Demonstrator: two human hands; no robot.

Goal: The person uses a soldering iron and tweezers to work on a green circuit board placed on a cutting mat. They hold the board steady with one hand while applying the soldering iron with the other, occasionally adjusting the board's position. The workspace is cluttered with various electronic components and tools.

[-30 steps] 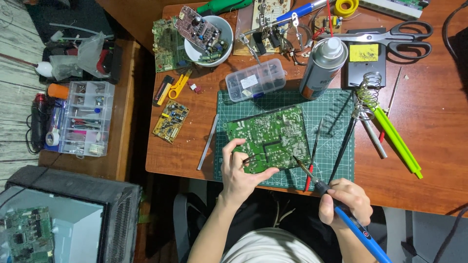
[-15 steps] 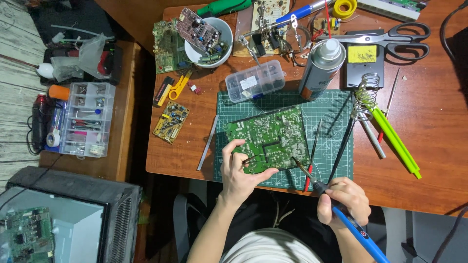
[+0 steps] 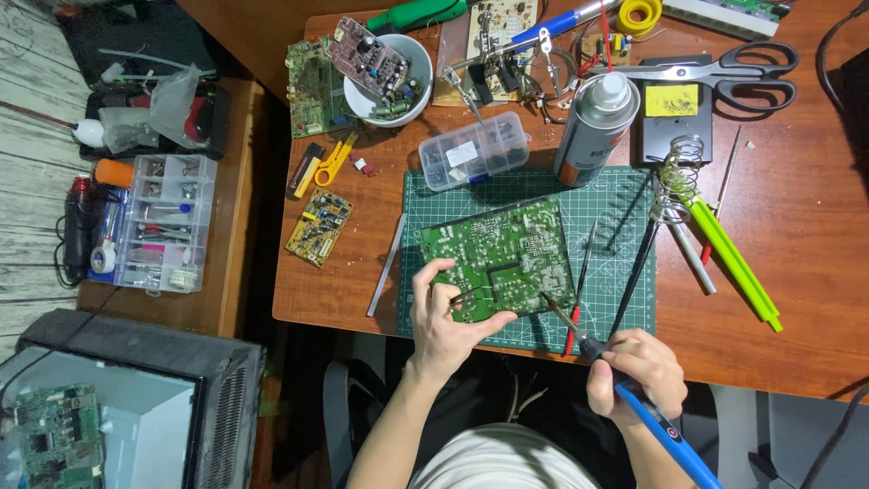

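The left hand [image 3: 445, 319] grips the stiff, light but fragile board [image 3: 500, 257] at its near edge, the right hand [image 3: 634, 373] closed around the iron [image 3: 625, 385].

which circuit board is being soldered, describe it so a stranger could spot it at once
Start at the green cutting mat on the wooden table. On its near half lies a large green circuit board, the left hand gripping its near edge and the soldering iron in the right hand tipped toward it. Unlike the smaller boards beyond the mat, it is the biggest, and the only one being held.
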